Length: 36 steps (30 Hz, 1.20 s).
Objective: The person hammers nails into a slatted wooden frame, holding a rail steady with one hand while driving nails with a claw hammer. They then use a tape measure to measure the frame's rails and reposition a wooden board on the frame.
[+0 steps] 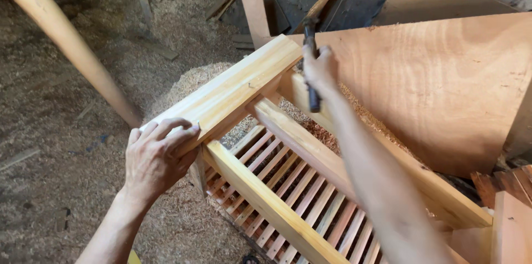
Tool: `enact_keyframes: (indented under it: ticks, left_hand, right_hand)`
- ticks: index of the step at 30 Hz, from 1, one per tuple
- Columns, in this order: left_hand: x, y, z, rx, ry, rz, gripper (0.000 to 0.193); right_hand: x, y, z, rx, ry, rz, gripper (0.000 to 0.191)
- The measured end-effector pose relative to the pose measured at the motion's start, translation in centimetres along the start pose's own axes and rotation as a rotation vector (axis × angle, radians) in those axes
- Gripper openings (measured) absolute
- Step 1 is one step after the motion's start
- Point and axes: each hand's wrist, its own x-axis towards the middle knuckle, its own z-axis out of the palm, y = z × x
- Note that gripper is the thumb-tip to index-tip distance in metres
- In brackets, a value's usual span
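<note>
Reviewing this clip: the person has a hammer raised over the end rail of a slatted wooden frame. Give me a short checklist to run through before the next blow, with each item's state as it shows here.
1. Right hand closed on the hammer handle: ok.
2. Left hand bracing the end rail, fingers over its near corner: ok.
3. Left hand apart from the hammer head, at the rail's other end: ok.
4. Rail seated flush on the side rails: cannot tell, the joints are partly hidden.
5. Nail or peg in place under the hammer: cannot tell, none visible.
6. Slats lying evenly in the frame: ok in the part that shows.
</note>
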Motion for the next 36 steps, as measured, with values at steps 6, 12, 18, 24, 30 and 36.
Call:
enact_keyframes:
  ticks: [6, 12, 18, 24, 30, 36]
  left_hand:
    - [-0.2, -0.3, 0.3, -0.02, -0.048, -0.022, 0.04]
    - [-0.4, -0.9, 1.5, 0.028, -0.053, 0.034, 0.036]
    - [-0.1, -0.6, 1.1, 0.021, -0.052, 0.031, 0.035]
    - [0.1, -0.3, 0.8, 0.07, -0.054, 0.077, 0.026]
    - [4.5, -1.7, -1.1, -0.213, -0.253, -0.04, 0.021]
    - [15.2, -0.6, 6.2, -0.052, -0.605, -0.477, 0.067]
  right_hand:
    - [-2.9, -4.1, -4.5, 0.106, -0.239, -0.374, 0.029]
    - [-8.2, -3.4, -1.4, -0.503, -0.35, -0.759, 0.031]
    - [-8.5, -4.6, -2.0, -0.437, -0.299, -0.386, 0.032]
    - [-10.6, -4.9, -1.7, -0.588, -0.415, -0.321, 0.032]
    - [-11.3, -5.0, -1.3, -0.622, -0.415, -0.182, 0.034]
    - [-10.8, -3.4, -0.5, -0.585, -0.376, -0.171, 0.034]
